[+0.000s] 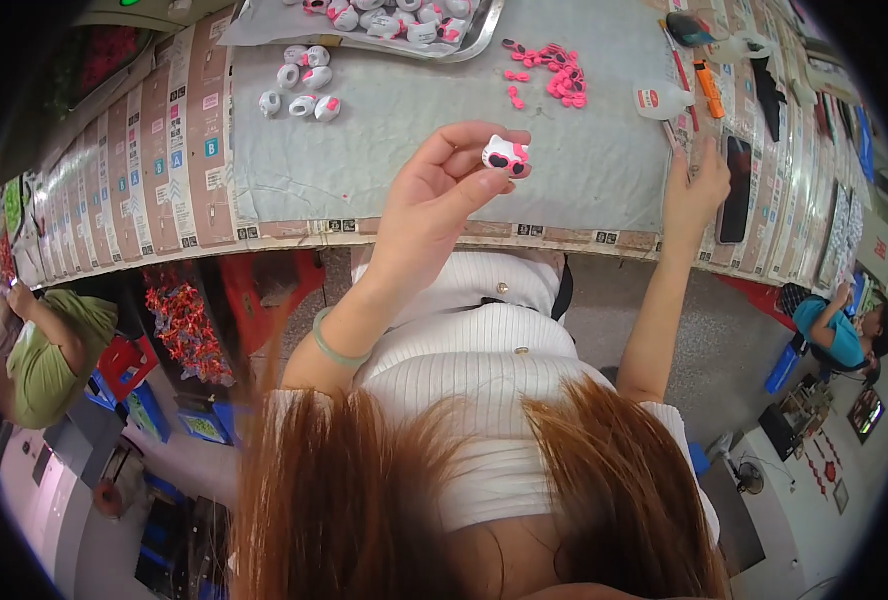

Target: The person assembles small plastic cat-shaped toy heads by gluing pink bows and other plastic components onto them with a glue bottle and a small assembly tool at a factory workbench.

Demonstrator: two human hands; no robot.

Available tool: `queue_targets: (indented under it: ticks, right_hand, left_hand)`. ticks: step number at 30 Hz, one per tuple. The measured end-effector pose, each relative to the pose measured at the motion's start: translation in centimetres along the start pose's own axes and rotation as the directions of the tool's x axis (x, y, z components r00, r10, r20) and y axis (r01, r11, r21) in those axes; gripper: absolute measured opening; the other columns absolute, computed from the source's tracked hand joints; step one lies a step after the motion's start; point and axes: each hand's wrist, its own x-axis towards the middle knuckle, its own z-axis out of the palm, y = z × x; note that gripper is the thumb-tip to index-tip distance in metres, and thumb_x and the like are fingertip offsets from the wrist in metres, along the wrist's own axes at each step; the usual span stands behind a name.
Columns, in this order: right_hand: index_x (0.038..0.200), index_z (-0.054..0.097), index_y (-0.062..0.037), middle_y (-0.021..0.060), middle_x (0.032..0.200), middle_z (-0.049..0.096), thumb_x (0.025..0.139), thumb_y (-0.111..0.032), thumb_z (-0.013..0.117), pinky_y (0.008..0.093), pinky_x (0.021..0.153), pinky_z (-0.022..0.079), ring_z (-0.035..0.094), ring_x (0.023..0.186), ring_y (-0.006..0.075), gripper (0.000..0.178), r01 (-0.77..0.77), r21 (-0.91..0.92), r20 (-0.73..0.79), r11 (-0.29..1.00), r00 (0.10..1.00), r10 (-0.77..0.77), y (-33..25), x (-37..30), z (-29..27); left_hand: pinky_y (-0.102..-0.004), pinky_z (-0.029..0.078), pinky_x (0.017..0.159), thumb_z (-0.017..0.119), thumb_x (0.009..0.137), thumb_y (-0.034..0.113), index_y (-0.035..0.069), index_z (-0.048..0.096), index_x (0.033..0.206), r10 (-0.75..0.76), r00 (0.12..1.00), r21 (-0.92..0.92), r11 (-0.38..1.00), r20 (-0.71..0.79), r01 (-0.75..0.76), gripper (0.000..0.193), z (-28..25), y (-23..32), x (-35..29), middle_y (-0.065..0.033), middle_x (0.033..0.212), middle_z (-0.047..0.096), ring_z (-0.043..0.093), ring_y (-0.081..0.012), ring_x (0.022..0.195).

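My left hand (444,180) is raised over the near edge of the table. Between thumb and fingers it pinches a small white cat-head figure (505,155) with a pink bow and dark sunglasses, its front turned up. Farther right, my right hand (699,185) reaches over the table, thumb and fingers apart, beside a black phone (734,190). A thin pale stick lies by its fingertips, and I see nothing held there. Several loose white cat heads (303,78) sit at the left of the grey mat (364,170). Small pink sunglasses pieces (561,76) are scattered at the far right.
A metal tray (484,40) filled with cat heads stands at the back. On the right lie a white bottle (664,100), a red pen (686,90) and an orange cutter (708,88). Other people sit at far left and far right.
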Motion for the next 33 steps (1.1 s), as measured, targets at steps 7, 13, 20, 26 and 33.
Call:
queue_targets:
  ticks: [7,13,20,26,33]
  right_hand:
    - [0.106,0.050,0.0033,0.0114,0.102,0.051,0.076,0.003,0.055,0.0277,0.082,0.039,0.050,0.091,0.0171,0.030,-0.085,0.828,0.162,0.554,0.983,-0.091,-9.1,-2.6,-3.8]
    - [0.102,0.055,-0.0001,0.0103,0.099,0.053,0.069,0.005,0.059,0.0281,0.077,0.041,0.051,0.089,0.0193,0.033,-0.070,0.931,0.187,0.358,0.933,-0.306,-13.0,-2.0,-4.9]
    - [0.095,0.062,-0.0044,0.0078,0.095,0.056,0.066,0.006,0.060,0.0267,0.071,0.044,0.055,0.085,0.0191,0.030,-0.109,0.951,0.196,0.290,0.936,-0.292,-13.4,-2.2,-4.5]
    - [0.095,0.062,-0.0052,0.0092,0.092,0.055,0.067,0.006,0.060,0.0270,0.071,0.045,0.054,0.085,0.0194,0.029,-0.106,0.961,0.193,0.256,0.918,-0.346,-13.5,-2.2,-4.3]
    - [0.092,0.058,-0.0008,0.0089,0.094,0.052,0.069,0.006,0.061,0.0269,0.073,0.042,0.053,0.084,0.0164,0.024,-0.167,0.976,0.208,0.141,0.907,-0.365,-13.0,-2.3,-3.9]
  left_hand:
    - [-0.0309,0.043,0.086,0.047,0.078,-0.008,-0.002,0.042,0.107,0.076,0.996,0.150,0.985,0.050,-0.082,0.030,0.0,0.0,0.1,-0.0175,0.114,0.048,0.052,-0.0239,0.101]
    - [-0.0233,0.043,0.080,0.052,0.079,-0.004,-0.002,0.045,0.105,0.098,0.994,0.131,0.986,0.052,-0.104,0.027,0.4,0.2,-0.4,-0.0093,0.105,0.052,0.051,-0.0112,0.092]
    - [-0.0247,0.044,0.079,0.057,0.077,-0.003,-0.002,0.047,0.103,0.153,0.988,0.215,0.964,0.038,-0.157,0.027,0.8,0.5,-0.9,-0.0078,0.099,0.054,0.053,-0.0126,0.090]
    - [-0.0268,0.044,0.080,0.060,0.075,-0.002,-0.002,0.049,0.101,0.209,0.976,0.331,0.918,0.060,-0.217,0.029,0.3,0.3,-0.8,-0.0079,0.097,0.054,0.054,-0.0132,0.087]
    - [-0.0243,0.047,0.076,0.060,0.075,-0.002,-0.003,0.048,0.099,0.079,0.997,0.235,0.969,0.024,-0.082,0.027,0.3,0.7,-0.8,-0.0093,0.092,0.056,0.056,-0.0136,0.085]
